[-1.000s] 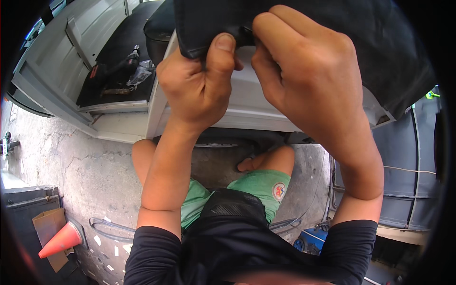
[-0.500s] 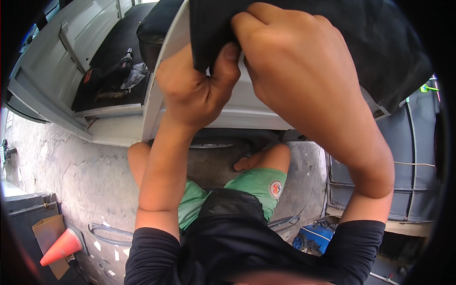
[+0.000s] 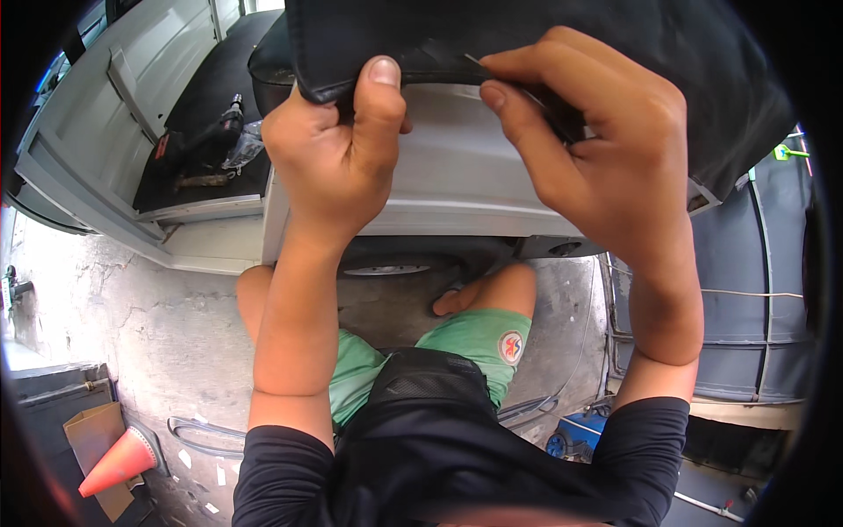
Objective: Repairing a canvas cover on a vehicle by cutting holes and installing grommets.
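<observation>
A black, leather-like cover with a stitched edge spreads across the top, in front of the white vehicle body. My left hand is closed on its lower edge near the left corner, thumb pressed on the front face. Farther right, my right hand pinches the same edge, index finger above and thumb below. A thin pale sliver shows at the right index fingertip; it is too small to name. The other right fingers curl behind, partly hidden.
Left of the cover, a cordless drill, a clear plastic bag and a hammer-like tool lie on the vehicle's black floor mat. A tyre sits below. An orange cone and blue machine are near me.
My right hand has moved down and right, away from my left hand, and its wrist has turned. The cover's edge now lies more level, with its corner farther left.
</observation>
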Available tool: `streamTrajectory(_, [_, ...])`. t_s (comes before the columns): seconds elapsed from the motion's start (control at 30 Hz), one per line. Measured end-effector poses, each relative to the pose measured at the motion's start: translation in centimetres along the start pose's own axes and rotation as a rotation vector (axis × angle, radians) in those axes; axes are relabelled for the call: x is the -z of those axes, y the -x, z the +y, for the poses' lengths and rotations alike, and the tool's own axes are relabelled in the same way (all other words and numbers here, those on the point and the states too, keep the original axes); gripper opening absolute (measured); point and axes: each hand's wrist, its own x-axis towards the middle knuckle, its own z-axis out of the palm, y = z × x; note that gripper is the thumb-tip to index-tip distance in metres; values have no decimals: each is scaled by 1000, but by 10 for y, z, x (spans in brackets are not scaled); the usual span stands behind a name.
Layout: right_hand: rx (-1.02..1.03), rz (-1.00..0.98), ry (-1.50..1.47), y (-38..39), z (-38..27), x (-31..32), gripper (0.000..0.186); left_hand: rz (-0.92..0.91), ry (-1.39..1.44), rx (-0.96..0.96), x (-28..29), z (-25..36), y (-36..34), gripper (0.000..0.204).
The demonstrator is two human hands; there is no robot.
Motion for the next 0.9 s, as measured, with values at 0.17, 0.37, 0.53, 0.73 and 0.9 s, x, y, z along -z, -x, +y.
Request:
streamTrajectory(0.17, [127,34,17,-1,0,-10,14,-7,5,-7,-1,-2,0,22])
streamTrajectory(0.37, [120,2,95,-4,-5,-12,11,-40,-48,2,4,0,1,20])
streamTrajectory(0.53, [218,-50,261,-13,-7,-13,10,-72,-64,-3,7,-4,3,20])
streamTrajectory(0.73, [295,-191,353,-27,-13,-4,14,-65,-184,-123,5,2,1,29])
streamTrajectory(0.9, [307,-318,422,-36,-18,7,23,-62,-241,-122,8,-1,1,29])
